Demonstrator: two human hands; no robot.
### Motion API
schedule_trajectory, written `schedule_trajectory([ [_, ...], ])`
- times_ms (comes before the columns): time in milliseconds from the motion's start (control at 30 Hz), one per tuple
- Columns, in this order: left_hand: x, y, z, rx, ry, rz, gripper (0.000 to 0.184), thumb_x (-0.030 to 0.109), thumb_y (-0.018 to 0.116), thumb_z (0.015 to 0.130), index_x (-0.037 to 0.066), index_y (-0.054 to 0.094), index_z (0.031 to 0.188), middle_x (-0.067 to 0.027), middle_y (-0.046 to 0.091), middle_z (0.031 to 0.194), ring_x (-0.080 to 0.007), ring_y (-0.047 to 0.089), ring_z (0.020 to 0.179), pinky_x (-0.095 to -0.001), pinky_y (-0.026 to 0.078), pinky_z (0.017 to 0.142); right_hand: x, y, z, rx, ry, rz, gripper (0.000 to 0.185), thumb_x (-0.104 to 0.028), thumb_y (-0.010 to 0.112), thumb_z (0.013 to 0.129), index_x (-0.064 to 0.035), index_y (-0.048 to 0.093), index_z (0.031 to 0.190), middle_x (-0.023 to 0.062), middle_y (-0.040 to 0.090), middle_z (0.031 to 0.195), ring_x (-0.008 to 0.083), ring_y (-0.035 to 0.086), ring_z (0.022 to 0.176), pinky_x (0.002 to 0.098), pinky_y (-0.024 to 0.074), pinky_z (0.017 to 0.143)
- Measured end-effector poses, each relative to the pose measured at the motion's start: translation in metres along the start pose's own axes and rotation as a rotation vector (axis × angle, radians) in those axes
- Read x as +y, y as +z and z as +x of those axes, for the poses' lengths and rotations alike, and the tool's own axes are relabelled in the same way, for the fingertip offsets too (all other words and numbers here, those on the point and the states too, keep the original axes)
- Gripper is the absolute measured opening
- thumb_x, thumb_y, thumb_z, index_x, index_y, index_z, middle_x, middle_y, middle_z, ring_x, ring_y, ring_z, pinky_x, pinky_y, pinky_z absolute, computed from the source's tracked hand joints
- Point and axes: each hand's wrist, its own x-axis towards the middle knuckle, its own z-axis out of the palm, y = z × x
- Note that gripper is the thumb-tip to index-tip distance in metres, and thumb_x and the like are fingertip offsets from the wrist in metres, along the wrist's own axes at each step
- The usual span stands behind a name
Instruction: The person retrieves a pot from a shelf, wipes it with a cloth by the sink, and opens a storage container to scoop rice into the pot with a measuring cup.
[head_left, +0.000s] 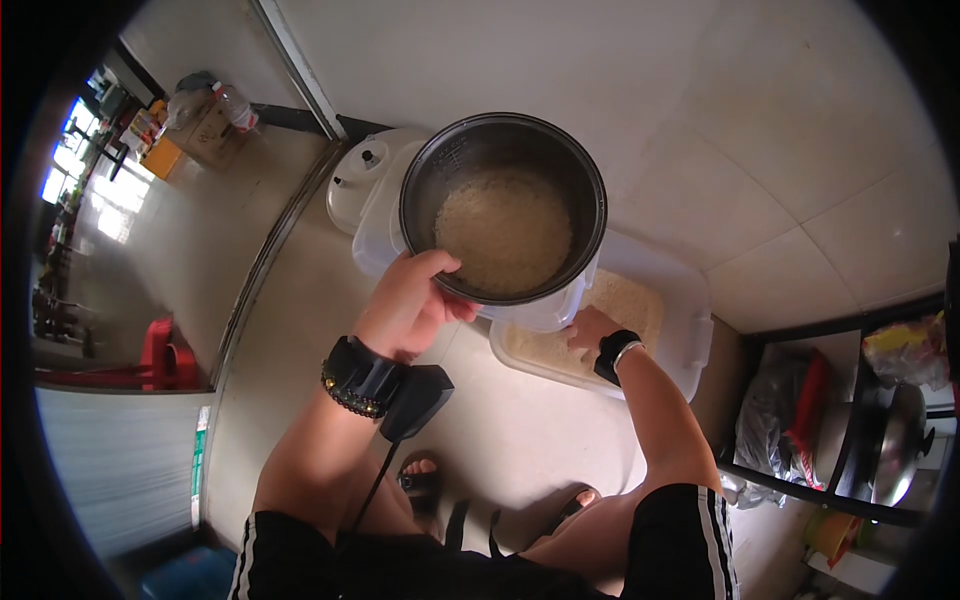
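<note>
A dark round pot [418, 160] with rice [505, 228] in its bottom is held up by my left hand [412, 303], thumb over the near rim and fingers beneath. Lower and to the right, a clear plastic bin [690, 325] stands on the floor with a layer of rice [630, 305] inside. My right hand [592, 332] is at the bin's left part, by the edge of a translucent lid [548, 314]. Its fingers are bent and seem closed on the lid's edge; the fingertips are partly hidden.
A white lidded container [350, 190] stands behind the pot against the wall. On the right is a black shelf [850, 420] with bags and a metal lid. A door track [280, 235] runs along the left, with a red object [168, 355] beyond it. My feet are below.
</note>
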Motion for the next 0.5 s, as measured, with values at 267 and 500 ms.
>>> schedule_trajectory([
  [267,-0.001,0.006,0.0,-0.014,0.003,-0.004,0.017,0.011,0.049,0.082,-0.002,0.052,0.092,-0.0115,0.058,0.082,-0.0218,0.055,0.066,-0.0329,0.044,0.058,0.018,-0.019,-0.027,-0.097,0.195,0.718,0.042,-0.009,0.054,0.077,-0.0045,0.053,0.119,0.008,0.055,0.088,0.0177,0.06,0.072,0.0338,0.0557,0.068],
  [500,-0.014,0.023,0.005,-0.049,-0.009,0.007,0.018,0.011,0.049,0.082,-0.003,0.053,0.093,-0.0123,0.059,0.082,-0.0223,0.055,0.064,-0.0329,0.045,0.058,0.033,-0.041,-0.075,0.059,0.177,1.078,0.023,-0.007,0.049,0.083,-0.0008,0.055,0.104,0.0013,0.052,0.079,0.012,0.057,0.069,0.0344,0.0551,0.071],
])
